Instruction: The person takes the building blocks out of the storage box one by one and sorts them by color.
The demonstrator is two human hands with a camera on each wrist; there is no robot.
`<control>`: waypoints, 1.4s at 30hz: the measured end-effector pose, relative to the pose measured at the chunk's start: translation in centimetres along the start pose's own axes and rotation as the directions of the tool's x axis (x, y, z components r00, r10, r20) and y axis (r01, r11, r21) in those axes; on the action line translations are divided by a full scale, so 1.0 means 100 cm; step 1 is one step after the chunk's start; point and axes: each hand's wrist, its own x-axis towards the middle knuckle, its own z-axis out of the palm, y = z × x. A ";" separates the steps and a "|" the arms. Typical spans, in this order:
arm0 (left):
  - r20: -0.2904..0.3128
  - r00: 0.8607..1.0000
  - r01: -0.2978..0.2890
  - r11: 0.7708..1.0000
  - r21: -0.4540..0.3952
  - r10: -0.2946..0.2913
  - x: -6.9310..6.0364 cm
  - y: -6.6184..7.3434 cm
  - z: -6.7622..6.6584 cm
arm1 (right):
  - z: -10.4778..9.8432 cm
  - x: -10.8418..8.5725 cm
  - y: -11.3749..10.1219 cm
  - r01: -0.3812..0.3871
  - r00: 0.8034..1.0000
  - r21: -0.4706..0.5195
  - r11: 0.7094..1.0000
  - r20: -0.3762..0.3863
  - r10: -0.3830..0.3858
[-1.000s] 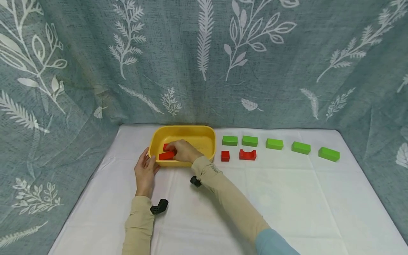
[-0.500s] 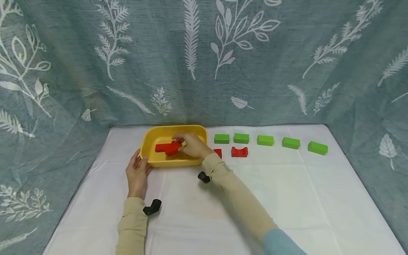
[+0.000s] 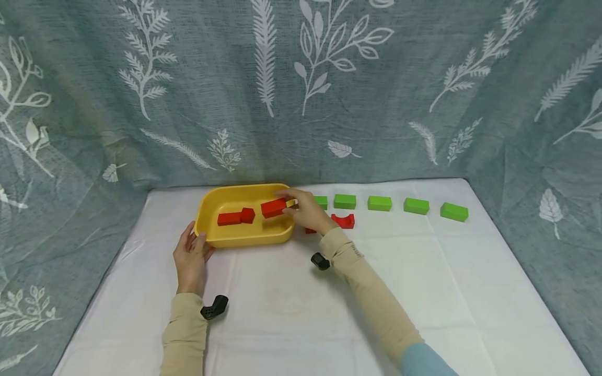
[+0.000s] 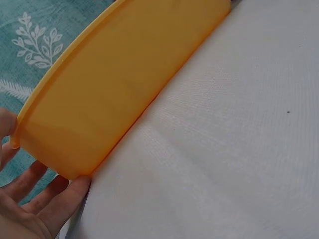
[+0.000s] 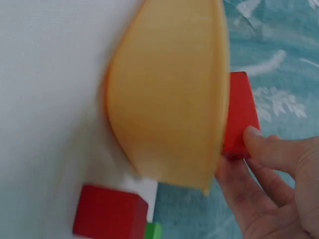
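Note:
A yellow plastic bin [image 3: 249,241] sits at the back left of the white-covered table. My left hand [image 3: 190,263] grips its near left corner, with fingertips [image 4: 79,184] against the outer wall and base. Above the bin's right end, my right hand [image 3: 308,210] pinches a red rectangular block [image 3: 273,208] between thumb and fingers; in the right wrist view this red block [image 5: 240,114] shows just past the rim. Lying in the bin are a red long block [image 3: 229,219] and a red cube-like piece [image 3: 247,215].
Right of the bin, several green blocks [image 3: 379,203] form a row along the table's back edge. In front of them lie a red block with a curved notch [image 3: 347,222] and a red cube [image 5: 110,211], mostly hidden by my right hand in the head view. A patterned curtain [image 3: 301,146] hangs behind.
My right hand has lifted the red block from the bin's left part and carried it right, toward the right rim. The left hand stays on the bin's corner. The head view has shifted slightly.

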 end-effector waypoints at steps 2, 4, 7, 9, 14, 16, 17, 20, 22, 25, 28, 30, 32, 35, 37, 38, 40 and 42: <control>0.005 1.000 0.003 1.000 -0.005 -0.003 0.000 -0.001 0.001 | -0.008 -0.007 0.004 0.005 1.000 0.029 1.000 -0.023 -0.005; 0.011 1.000 0.008 1.000 -0.008 -0.008 0.000 -0.002 0.002 | -0.018 -0.015 0.009 0.001 0.999 0.042 0.999 -0.051 0.001; 0.004 1.000 0.019 1.000 0.001 -0.019 0.000 -0.002 0.002 | -0.034 -0.029 0.017 -0.025 0.996 0.042 0.999 -0.081 0.028; -0.008 1.000 0.024 1.000 -0.004 -0.024 0.000 -0.002 0.002 | -0.045 -0.038 0.023 -0.044 0.994 0.036 0.998 -0.097 0.048; -0.006 1.000 0.020 1.000 -0.012 -0.020 0.000 -0.002 0.003 | -0.073 -0.063 0.039 -0.102 0.985 0.034 0.994 -0.140 0.106; 0.005 1.000 0.019 1.000 -0.005 -0.019 0.000 -0.002 0.004 | -0.082 -0.073 0.045 -0.130 0.978 0.034 0.991 -0.159 0.134; 0.008 1.000 0.022 1.000 -0.004 -0.022 0.000 -0.002 0.004 | -0.086 -0.078 0.048 -0.140 0.975 0.031 0.990 -0.170 0.144; 0.000 1.000 0.024 1.000 0.004 -0.024 0.001 0.000 0.001 | -0.097 -0.088 0.056 -0.175 0.966 0.007 0.984 -0.189 0.173; -0.015 0.999 0.029 1.000 0.008 -0.029 0.001 0.002 -0.001 | -0.103 -0.094 0.061 -0.188 0.964 -0.019 0.982 -0.197 0.181; -0.034 0.999 0.043 0.999 -0.004 -0.043 0.001 0.004 -0.003 | -0.111 -0.105 0.066 -0.206 0.956 -0.038 0.978 -0.219 0.193; -0.026 0.998 0.049 0.998 -0.027 -0.050 0.002 0.004 -0.003 | -0.119 -0.118 0.073 -0.225 0.945 -0.048 0.973 -0.255 0.206; -0.025 0.998 0.053 0.998 -0.032 -0.054 0.002 0.003 -0.003 | -0.124 -0.126 0.077 -0.232 0.942 -0.048 0.971 -0.261 0.212; -0.030 0.998 0.063 0.997 -0.043 -0.064 0.002 0.002 -0.003 | -0.126 -0.133 0.082 -0.231 0.945 -0.057 0.971 -0.252 0.210; -0.031 0.996 0.078 0.996 -0.049 -0.079 0.002 0.000 -0.003 | -0.129 -0.144 0.089 -0.248 0.944 -0.062 0.967 -0.240 0.226; -0.022 0.997 0.075 0.996 -0.051 -0.076 0.002 0.000 -0.002 | -0.131 -0.149 0.093 -0.271 0.939 -0.067 0.960 -0.237 0.248; -0.017 0.997 0.074 0.996 -0.054 -0.075 0.002 0.000 -0.001 | -0.132 -0.152 0.095 -0.286 0.936 -0.065 0.956 -0.234 0.264; -0.009 0.998 0.065 0.996 -0.055 -0.066 0.002 0.000 0.000 | -0.133 -0.156 0.098 -0.307 0.932 -0.066 0.949 -0.223 0.286; -0.004 0.998 0.058 0.997 -0.046 -0.058 0.001 0.001 0.002 | -0.135 -0.159 0.101 -0.324 0.929 -0.073 0.943 -0.212 0.303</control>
